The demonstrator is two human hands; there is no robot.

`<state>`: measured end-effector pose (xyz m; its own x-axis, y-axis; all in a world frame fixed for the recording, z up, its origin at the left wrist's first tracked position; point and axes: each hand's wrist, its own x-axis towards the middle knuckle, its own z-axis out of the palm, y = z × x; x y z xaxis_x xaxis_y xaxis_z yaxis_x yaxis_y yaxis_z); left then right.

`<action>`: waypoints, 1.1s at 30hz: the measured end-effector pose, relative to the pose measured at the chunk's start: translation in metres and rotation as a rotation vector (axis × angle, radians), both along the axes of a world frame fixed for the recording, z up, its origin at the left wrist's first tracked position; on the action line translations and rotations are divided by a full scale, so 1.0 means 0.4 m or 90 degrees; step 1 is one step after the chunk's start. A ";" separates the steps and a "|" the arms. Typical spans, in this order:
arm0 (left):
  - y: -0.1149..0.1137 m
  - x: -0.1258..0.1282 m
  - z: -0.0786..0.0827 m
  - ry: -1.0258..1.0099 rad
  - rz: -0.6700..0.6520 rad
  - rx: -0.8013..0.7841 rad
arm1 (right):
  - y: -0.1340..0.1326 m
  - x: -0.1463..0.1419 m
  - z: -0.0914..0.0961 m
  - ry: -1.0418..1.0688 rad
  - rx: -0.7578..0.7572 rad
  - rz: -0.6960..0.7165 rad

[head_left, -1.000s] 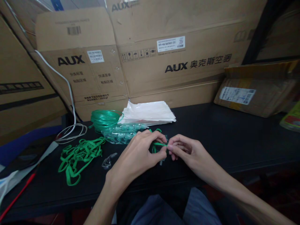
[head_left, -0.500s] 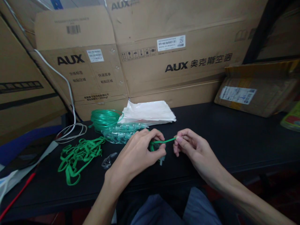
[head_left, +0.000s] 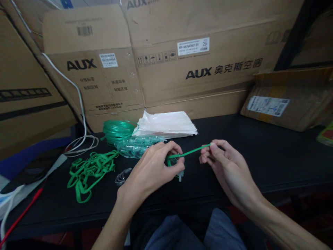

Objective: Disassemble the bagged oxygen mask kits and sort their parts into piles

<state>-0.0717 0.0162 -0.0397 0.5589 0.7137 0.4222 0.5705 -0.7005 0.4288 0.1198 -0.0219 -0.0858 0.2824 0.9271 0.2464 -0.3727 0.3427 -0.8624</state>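
Note:
My right hand [head_left: 226, 161] pinches the end of a green elastic strap [head_left: 195, 151], pulled out straight between my two hands. My left hand [head_left: 156, 163] curls its thumb and fingers round a small clear greenish plastic piece [head_left: 180, 173] with a pale spout, mostly hidden by the fingers; the strap's other part runs into that grip. Left of that wrist lies a tangle of green straps [head_left: 91, 170], with a little bunch of clear loops [head_left: 122, 176] beside it. Behind my left hand rests a row of nested clear-green plastic cups [head_left: 137, 146].
Coiled green tubing [head_left: 119, 131] and a stack of white plastic bags [head_left: 166, 123] sit at the table's back. Large cardboard boxes [head_left: 161, 76] stand behind. A smaller carton [head_left: 281, 104] is at the right; white cables [head_left: 80, 100] hang at the left.
My right hand has moved right and slightly up, drawing a longer stretch of green strap out from my left hand. The left hand has stayed in nearly the same place.

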 end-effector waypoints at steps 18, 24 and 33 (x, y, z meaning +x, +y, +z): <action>-0.009 -0.002 0.007 -0.086 -0.045 0.014 | 0.002 -0.001 -0.010 -0.151 0.002 0.050; -0.006 0.003 0.007 -0.112 -0.104 0.020 | 0.001 -0.005 -0.005 -0.106 -0.040 0.244; -0.004 0.003 0.006 -0.149 -0.057 -0.056 | -0.012 -0.005 0.009 -0.113 -0.033 0.187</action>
